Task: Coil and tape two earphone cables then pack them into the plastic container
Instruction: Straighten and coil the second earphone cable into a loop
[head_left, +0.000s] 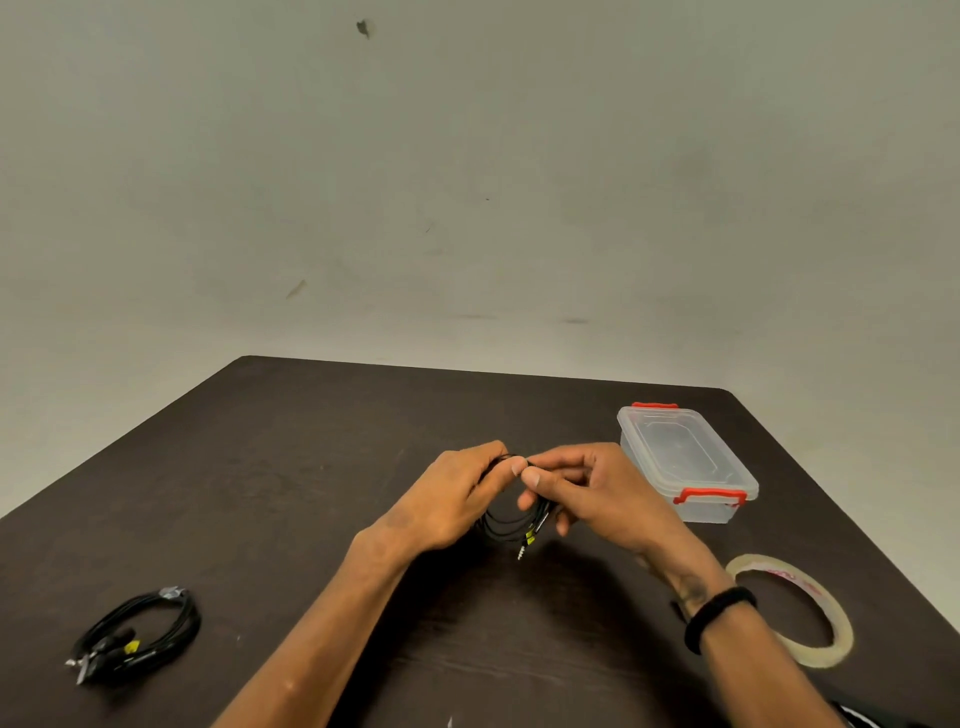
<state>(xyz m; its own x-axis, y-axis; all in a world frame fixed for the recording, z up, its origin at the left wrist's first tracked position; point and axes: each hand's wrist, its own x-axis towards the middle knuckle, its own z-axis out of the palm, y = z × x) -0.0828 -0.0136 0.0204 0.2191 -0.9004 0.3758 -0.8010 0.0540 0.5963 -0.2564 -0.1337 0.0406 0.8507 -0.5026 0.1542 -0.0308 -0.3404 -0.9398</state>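
Two hands, left hand (457, 493) and right hand (592, 493), pinch the second coiled earphone cable (511, 522) at the table's (311, 441) centre; taping it from the tape roll (800, 613) at the right edge looks next.

Table (322, 467) centre open — container (685, 462), tape roll (795, 613) crowd right.

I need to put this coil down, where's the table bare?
Bare: the wide stretch from the taped coil to the far left corner, and the strip behind both hands. Crowded: the right side, with the plastic container and tape roll.
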